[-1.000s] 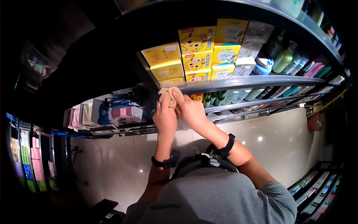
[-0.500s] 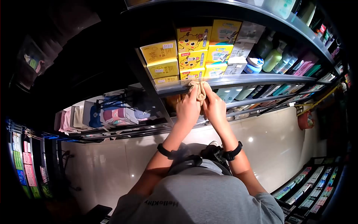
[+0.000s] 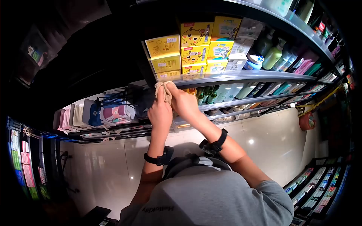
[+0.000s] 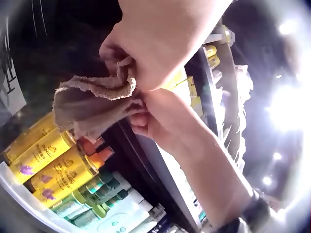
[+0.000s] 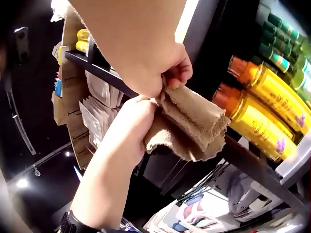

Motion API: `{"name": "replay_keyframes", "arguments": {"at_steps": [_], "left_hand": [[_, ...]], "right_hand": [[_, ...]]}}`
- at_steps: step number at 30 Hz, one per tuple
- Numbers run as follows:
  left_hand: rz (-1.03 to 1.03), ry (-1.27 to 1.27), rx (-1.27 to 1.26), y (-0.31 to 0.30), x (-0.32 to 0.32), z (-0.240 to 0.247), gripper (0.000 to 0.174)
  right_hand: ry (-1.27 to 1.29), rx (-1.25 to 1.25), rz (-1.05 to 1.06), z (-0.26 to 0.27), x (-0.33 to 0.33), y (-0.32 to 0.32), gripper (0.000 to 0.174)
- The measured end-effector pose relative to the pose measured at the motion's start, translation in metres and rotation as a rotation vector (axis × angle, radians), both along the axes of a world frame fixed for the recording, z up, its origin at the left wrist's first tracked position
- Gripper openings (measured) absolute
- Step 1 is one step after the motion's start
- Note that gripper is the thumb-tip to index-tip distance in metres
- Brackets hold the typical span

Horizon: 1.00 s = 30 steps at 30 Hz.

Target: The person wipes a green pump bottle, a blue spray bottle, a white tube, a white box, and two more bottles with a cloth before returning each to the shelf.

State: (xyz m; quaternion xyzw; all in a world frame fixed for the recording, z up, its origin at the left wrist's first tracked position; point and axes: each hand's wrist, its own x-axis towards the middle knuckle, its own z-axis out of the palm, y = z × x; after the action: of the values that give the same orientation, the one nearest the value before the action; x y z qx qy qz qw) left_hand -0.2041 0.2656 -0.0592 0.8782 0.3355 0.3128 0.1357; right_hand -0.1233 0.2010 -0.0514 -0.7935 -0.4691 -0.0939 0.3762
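Observation:
A beige cloth (image 3: 164, 93) is bunched between both hands at the left end of the shelf's front rail (image 3: 226, 80). My left hand (image 3: 160, 113) grips it on the left, with fingers pointing up along the fabric. Close beside it, my right hand (image 3: 184, 104) pinches the same cloth. Both wrist views show folds of the cloth (image 5: 194, 127) hanging out below the curled fingers, its edge fuzzy. Just behind the rail stand stacked yellow boxes (image 3: 163, 46). Yellow bottles with orange caps (image 4: 63, 170) stand on the shelf below, near the cloth's hanging part.
Green pump bottles (image 3: 272, 56) and a blue-and-white jar (image 3: 253, 62) stand farther right on the shelf. Bins of folded textiles (image 3: 118, 113) lie at left. Behind the person, another rack (image 3: 316, 192) borders the tiled floor (image 3: 260, 147).
Both hands moved right along the rail with the cloth by half a second ago, then came back left to the rail's end. The cloth stays in both hands throughout.

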Motion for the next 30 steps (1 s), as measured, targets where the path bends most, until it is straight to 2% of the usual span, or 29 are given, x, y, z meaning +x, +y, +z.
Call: {"name": "replay_keyframes", "arguments": {"at_steps": [5,10,14,19,21,26,27,30], "left_hand": [[-0.002,-0.026,0.003,-0.003,0.008,-0.002,0.042],[-0.011,-0.050,-0.012,-0.015,0.020,-0.003,0.045],[0.070,-0.077,0.034,-0.027,0.039,-0.005,0.043],[0.124,-0.094,-0.012,-0.060,0.067,-0.007,0.041],[0.103,-0.110,0.035,-0.077,0.083,-0.006,0.041],[-0.113,-0.118,-0.016,-0.145,0.139,-0.001,0.043],[-0.110,-0.041,0.006,-0.157,0.152,-0.004,0.044],[-0.195,-0.034,0.107,-0.197,0.192,-0.007,0.045]], "right_hand": [[0.005,0.029,0.067,-0.001,0.007,-0.008,0.038],[0.044,0.030,0.039,-0.003,0.027,-0.030,0.036],[0.079,0.008,-0.007,-0.004,0.056,-0.070,0.044],[0.116,0.076,-0.088,-0.001,0.107,-0.131,0.041],[0.155,-0.007,-0.161,0.004,0.126,-0.160,0.041],[0.024,0.140,-0.231,-0.002,0.191,-0.233,0.038],[0.031,0.145,-0.249,-0.002,0.204,-0.249,0.038],[0.023,0.092,-0.339,-0.005,0.247,-0.300,0.037]]}}
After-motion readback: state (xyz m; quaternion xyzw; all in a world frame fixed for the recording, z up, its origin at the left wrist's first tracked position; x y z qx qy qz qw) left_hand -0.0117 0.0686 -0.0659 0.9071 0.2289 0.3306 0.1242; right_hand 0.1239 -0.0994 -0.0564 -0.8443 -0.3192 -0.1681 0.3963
